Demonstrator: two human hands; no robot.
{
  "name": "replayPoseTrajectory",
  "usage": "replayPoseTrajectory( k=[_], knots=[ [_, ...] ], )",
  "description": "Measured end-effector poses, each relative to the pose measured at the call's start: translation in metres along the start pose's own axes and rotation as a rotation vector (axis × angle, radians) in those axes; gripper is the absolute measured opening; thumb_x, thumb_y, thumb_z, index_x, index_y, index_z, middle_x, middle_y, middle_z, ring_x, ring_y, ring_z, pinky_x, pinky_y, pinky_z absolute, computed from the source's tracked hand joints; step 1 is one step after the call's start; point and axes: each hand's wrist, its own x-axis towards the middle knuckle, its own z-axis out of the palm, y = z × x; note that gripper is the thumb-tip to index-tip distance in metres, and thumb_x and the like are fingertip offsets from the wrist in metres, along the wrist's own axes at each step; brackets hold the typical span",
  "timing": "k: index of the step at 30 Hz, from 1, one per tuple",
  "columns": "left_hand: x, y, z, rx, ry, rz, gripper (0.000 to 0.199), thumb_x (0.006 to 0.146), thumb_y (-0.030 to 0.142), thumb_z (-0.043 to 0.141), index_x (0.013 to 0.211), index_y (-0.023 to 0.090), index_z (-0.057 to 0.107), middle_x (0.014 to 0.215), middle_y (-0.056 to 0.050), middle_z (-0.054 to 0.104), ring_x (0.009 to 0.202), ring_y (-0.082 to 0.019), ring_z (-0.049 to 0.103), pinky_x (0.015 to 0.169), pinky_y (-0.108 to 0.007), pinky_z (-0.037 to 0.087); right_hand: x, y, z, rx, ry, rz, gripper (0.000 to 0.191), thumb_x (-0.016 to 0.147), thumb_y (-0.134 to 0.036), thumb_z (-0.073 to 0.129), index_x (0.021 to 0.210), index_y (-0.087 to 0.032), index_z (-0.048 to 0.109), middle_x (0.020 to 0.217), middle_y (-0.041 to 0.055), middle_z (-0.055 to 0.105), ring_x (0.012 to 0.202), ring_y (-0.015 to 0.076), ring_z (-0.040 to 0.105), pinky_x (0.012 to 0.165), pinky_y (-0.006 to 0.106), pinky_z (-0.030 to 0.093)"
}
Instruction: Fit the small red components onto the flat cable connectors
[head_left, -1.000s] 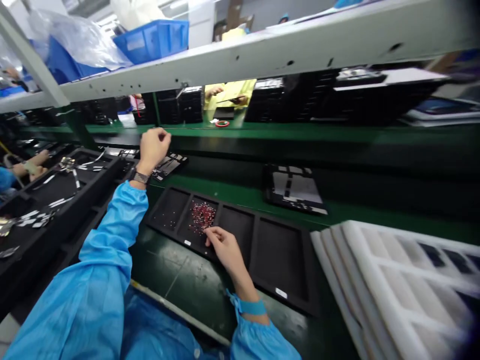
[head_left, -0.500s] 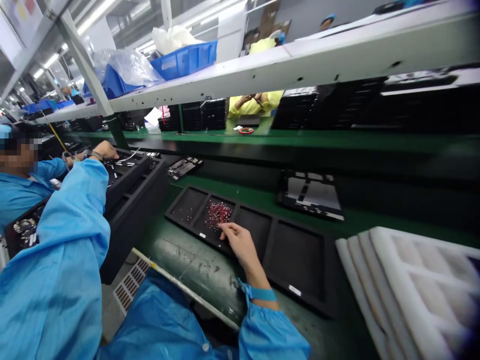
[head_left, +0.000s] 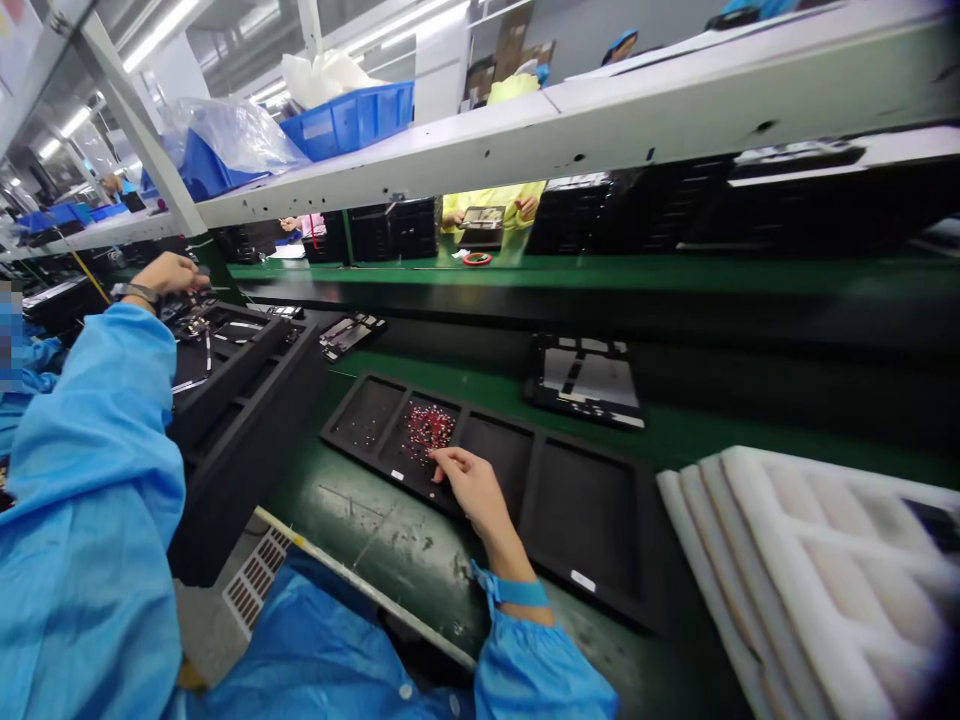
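Right hand (head_left: pixel 472 492) low over the second compartment of a black segmented tray (head_left: pixel 525 497) — fingers loosely curved and open, fingertips just beside a heap of tiny red granules (head_left: pixel 430 430), nothing visibly pinched. Left hand (head_left: pixel 161 275) far off to the left, reaching over a deep black tray (head_left: pixel 244 440) of thin metal strips (head_left: pixel 207 352), fingers curled; whether closed on something, impossible to tell from this view. Main risk: a careless brush of those fingertips scattering granules over the compartment wall or onto the bench (head_left: pixel 420 570), each speck too small to recover easily — a snagging blue sleeve (head_left: pixel 94 480) likewise disturbing the metal strips. Matte, fine-textured tray lining, flecked with stray specks in the neighbouring compartment. Scuffed, glossy green bench surface. Beyond the tray, a stack of white moulded foam inserts (head_left: pixel 795 560) with shallow rectangular pockets.
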Motion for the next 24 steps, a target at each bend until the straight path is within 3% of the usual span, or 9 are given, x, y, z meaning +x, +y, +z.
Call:
replayPoseTrajectory(
  k=[2,5,8,10,12,14,18,21,24],
  knots=[
    [-0.006,0.014,-0.018,-0.045,-0.022,-0.043,0.048,0.096,0.055,0.076,0.079,0.015,0.058,0.058,0.008,0.061,0.068,-0.008,0.049,0.068,-0.022,0.044,0.001,0.002,0.0,-0.001,-0.007,-0.005,0.051,0.07,-0.066,0.071,0.076,-0.016,0.072,0.057,0.0042,0.066,0.055,0.0155,0.05,0.06,0.029,0.038],
    [-0.025,0.05,-0.035,-0.128,-0.089,0.018,0.054,0.094,0.062,0.074,0.08,0.014,0.052,0.069,0.004,0.069,0.072,-0.007,0.052,0.076,-0.024,0.047,0.001,0.003,0.001,-0.007,-0.02,-0.011,0.047,0.072,-0.063,0.069,0.077,-0.016,0.072,0.058,0.0043,0.066,0.055,0.0158,0.051,0.06,0.029,0.038],
    [-0.045,0.104,-0.03,-0.067,-0.241,0.196,0.052,0.098,0.055,0.075,0.079,0.011,0.056,0.074,0.001,0.071,0.071,-0.006,0.052,0.082,-0.027,0.047,0.001,0.002,0.002,-0.003,-0.023,-0.018,0.045,0.074,-0.062,0.067,0.078,-0.017,0.072,0.057,0.0035,0.066,0.053,0.0154,0.05,0.058,0.029,0.038],
    [-0.052,0.145,-0.011,-0.011,-0.342,0.334,0.043,0.099,0.043,0.077,0.078,0.009,0.06,0.068,0.003,0.065,0.069,-0.006,0.049,0.085,-0.03,0.047,-0.001,0.0,0.004,0.006,-0.015,-0.029,0.041,0.075,-0.059,0.066,0.076,-0.018,0.07,0.056,0.0031,0.065,0.053,0.0159,0.052,0.059,0.029,0.04],
    [-0.05,0.189,0.02,-0.014,-0.453,0.44,0.032,0.095,0.032,0.081,0.078,0.011,0.064,0.065,0.003,0.06,0.069,-0.009,0.053,0.087,-0.033,0.049,-0.001,-0.003,0.004,0.014,-0.005,-0.034,0.035,0.077,-0.054,0.065,0.074,-0.019,0.068,0.055,0.0023,0.065,0.054,0.0165,0.056,0.06,0.029,0.042],
    [-0.043,0.237,0.063,-0.113,-0.528,0.455,0.026,0.085,0.023,0.087,0.075,0.013,0.066,0.066,0.001,0.06,0.076,-0.017,0.064,0.087,-0.036,0.053,0.001,-0.005,0.004,0.022,0.0,-0.026,0.028,0.079,-0.047,0.064,0.071,-0.02,0.066,0.054,0.001,0.064,0.054,0.0156,0.056,0.061,0.028,0.044],
    [-0.036,0.339,0.164,-0.562,-0.56,0.261,0.024,0.077,0.005,0.086,0.078,0.014,0.064,0.072,-0.003,0.064,0.092,-0.034,0.077,0.088,-0.045,0.06,0.006,-0.004,0.005,0.036,0.032,-0.002,0.019,0.085,-0.032,0.062,0.071,-0.019,0.065,0.054,-0.0015,0.064,0.052,0.0131,0.055,0.061,0.025,0.043],
    [-0.047,0.407,0.236,-0.888,-0.68,0.17,0.027,0.08,-0.001,0.08,0.09,0.015,0.061,0.072,-0.004,0.067,0.084,-0.031,0.079,0.088,-0.049,0.064,0.006,-0.002,0.007,0.039,0.036,-0.001,0.015,0.089,-0.023,0.061,0.076,-0.018,0.067,0.054,-0.0025,0.064,0.053,0.0123,0.056,0.059,0.022,0.041],
    [-0.067,0.456,0.299,-1.133,-0.685,0.061,0.026,0.083,0.0,0.075,0.097,0.016,0.058,0.072,-0.004,0.068,0.08,-0.024,0.078,0.09,-0.046,0.066,0.004,-0.003,0.007,0.035,0.028,-0.003,0.015,0.091,-0.018,0.061,0.078,-0.018,0.069,0.056,-0.0027,0.064,0.055,0.0125,0.06,0.06,0.022,0.041]
  ],
)
